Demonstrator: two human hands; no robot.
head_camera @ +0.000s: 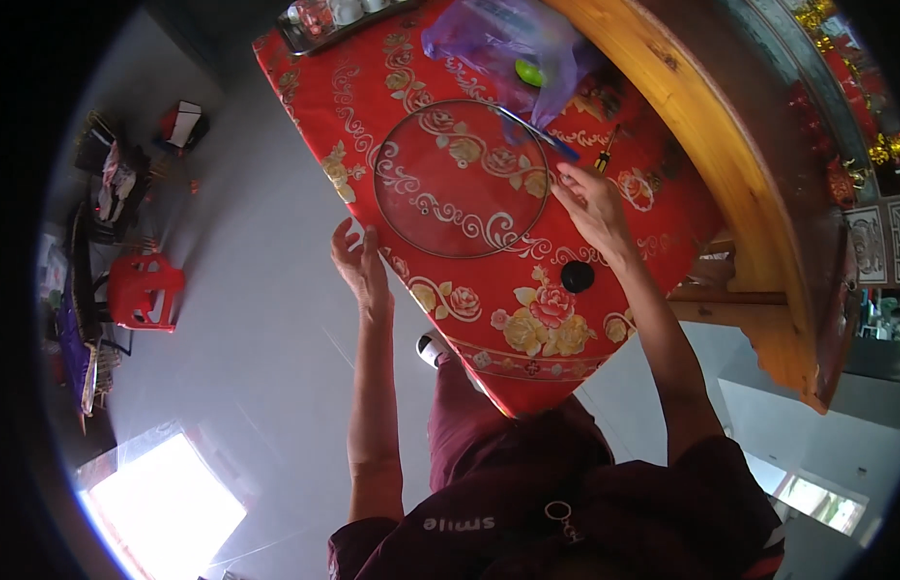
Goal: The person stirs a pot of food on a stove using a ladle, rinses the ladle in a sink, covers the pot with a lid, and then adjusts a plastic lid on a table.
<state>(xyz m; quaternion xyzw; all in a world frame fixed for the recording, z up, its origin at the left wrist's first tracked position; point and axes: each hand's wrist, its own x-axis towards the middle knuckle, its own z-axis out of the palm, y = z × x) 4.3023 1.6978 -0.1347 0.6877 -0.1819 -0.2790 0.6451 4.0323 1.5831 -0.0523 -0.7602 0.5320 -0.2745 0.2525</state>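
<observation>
A round glass lid [472, 210] with a thin metal rim lies flat on the red flowered tablecloth [392, 80]. It has a small hole near its middle and another fitting off to one side. Just off the lid's right rim, my right hand [593, 210] pinches what looks like a small metal piece [564, 176], too small to name. My left hand [361, 262] is at the table's left edge, fingers apart and holding nothing. A black round knob [577, 276] rests below my right hand. Beyond that hand lies a screwdriver [603, 160] with a yellow and black handle.
A blue slim tool [540, 134] overlaps the lid's upper right rim. Behind it is a purple plastic bag [508, 43] with a green item [529, 72]. A metal tray [298, 43] holds cups. Wooden furniture [740, 188] borders the right; a red plastic stool [145, 292] is at left.
</observation>
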